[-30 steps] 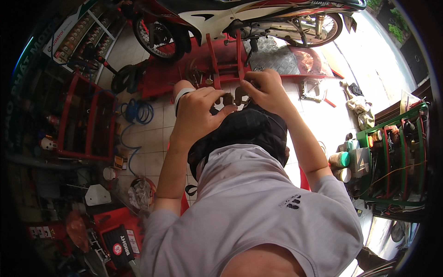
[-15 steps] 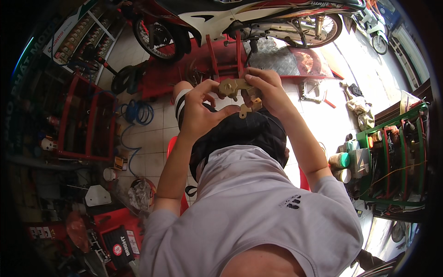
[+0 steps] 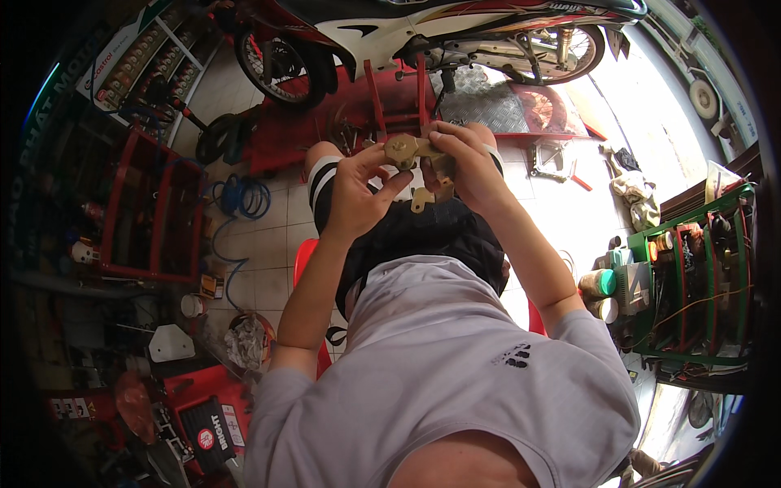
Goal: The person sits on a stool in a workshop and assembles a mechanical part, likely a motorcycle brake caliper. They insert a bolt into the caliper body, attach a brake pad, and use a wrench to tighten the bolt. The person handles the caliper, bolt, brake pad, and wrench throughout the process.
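Note:
Over my lap I hold a gold-coloured brake caliper, its rounded end toward the left. My right hand grips its right side, thumb on top and the other fingers curled behind. At the rounded end, my left hand is closed on the caliper, the forefinger along its far side and the thumb against its near edge. A flat metal bracket tab with a hole hangs below the caliper, between my hands. My fingers hide part of the caliper.
Ahead, a motorcycle stands over a red lift platform. To the left are a red metal rack and a coiled blue hose. A green shelf with jars and parts stands to the right, near some rags.
My left thumb has moved up from the bracket tab to the caliper's near edge. The caliper has turned slightly. Outside, a scooter has left view and a white vehicle has appeared.

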